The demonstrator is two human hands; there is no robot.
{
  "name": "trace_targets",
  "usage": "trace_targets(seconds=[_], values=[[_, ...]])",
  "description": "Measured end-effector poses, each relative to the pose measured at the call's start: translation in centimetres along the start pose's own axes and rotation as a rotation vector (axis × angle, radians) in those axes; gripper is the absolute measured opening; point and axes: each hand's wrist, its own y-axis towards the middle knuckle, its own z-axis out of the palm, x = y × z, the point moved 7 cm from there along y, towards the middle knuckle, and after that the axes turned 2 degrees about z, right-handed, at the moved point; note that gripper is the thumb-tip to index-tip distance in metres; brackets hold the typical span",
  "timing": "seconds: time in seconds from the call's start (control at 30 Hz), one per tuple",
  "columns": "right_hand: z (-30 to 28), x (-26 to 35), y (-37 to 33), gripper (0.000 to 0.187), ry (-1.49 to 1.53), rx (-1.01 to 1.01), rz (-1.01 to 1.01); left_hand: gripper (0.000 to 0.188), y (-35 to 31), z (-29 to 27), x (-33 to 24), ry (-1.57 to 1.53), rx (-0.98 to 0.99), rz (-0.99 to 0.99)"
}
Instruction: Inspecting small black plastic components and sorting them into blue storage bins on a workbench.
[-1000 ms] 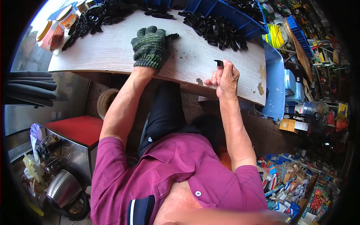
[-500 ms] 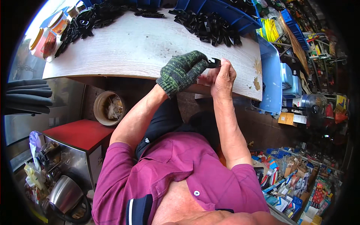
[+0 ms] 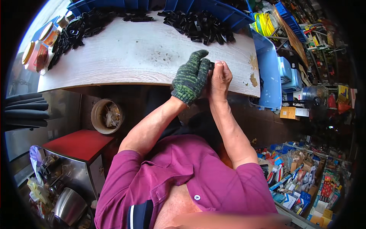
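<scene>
My left hand [image 3: 190, 78], in a green and black knitted glove, is over the front edge of the table [image 3: 126, 57]. Its forefinger sticks out, while the thumb presses by a small black plastic part [image 3: 211, 65]. Against it my bare right hand [image 3: 220, 78] is closed, thumb on top, gripping the same part. Most of the part is hidden between the two hands. Heaps of similar black parts lie farther back: one pile [image 3: 200, 26] behind my hands, another [image 3: 84, 28] at the far left, and a small cluster [image 3: 138, 17] between them.
Blue crates [image 3: 225, 13] line the table's back. Lidded jars [image 3: 37, 56] stand at its left end. A light-blue bin [image 3: 270, 72] adjoins the right end. Below are a round bucket [image 3: 96, 116] and a red-topped cabinet [image 3: 78, 144]. Packaged goods [image 3: 293, 183] crowd the lower right.
The gloved hand has turned more upright and its forefinger has lifted off the black part. Both hands have come closer together, covering more of the part. The whole view has shifted slightly.
</scene>
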Motion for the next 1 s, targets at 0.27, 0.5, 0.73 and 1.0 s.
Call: trace_targets(seconds=[0.27,0.5,0.73,1.0], values=[[0.0,0.1,-0.1,0.028,0.056,-0.008,0.022,0.030,-0.7,0.1,-1.0,0.049,-0.003,0.044],[-0.3,-0.1,0.0,0.017,0.058,0.080,-0.030,0.033,-0.7,-0.9,-0.9,-0.076,0.054,0.247],[0.6,0.6,-0.3,0.036,0.098,0.221,0.031,0.025,0.2,-1.4,1.8,-0.517,0.218,-0.166],[1.1,1.0,-1.0,0.035,0.067,0.217,0.034,0.024,0.0,-1.6,2.2,-0.665,0.271,-0.301]])
